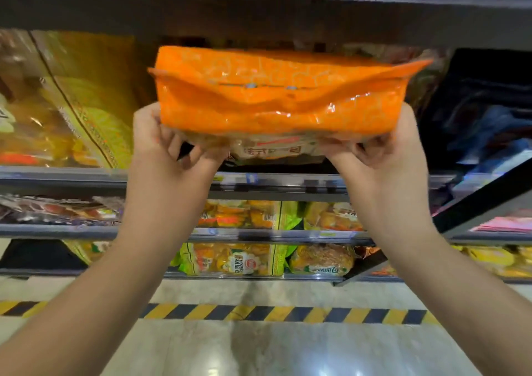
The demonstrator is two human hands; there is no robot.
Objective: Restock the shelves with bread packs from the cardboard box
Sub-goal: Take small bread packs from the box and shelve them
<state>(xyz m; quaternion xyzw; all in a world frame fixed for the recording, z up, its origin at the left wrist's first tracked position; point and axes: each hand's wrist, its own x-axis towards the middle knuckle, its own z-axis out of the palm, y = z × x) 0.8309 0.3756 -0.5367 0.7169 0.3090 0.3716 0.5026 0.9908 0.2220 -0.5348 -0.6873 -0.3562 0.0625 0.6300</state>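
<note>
Left hand point(165, 136) and right hand point(387, 142) each pinch a bottom corner of a glossy orange plastic bread pack point(276, 93), fingers curled under it, thumbs on the near side. It's held up at the opening of the grey metal shelf point(86, 174), not resting on it yet. Green and yellow packs point(239, 260) already fill the lower rows, and yellow bags point(86, 102) sit just left of the gap. So I'd guess the restock is partway, this pack mid-placement. The cardboard box isn't in view, so no idea what's left.
</note>
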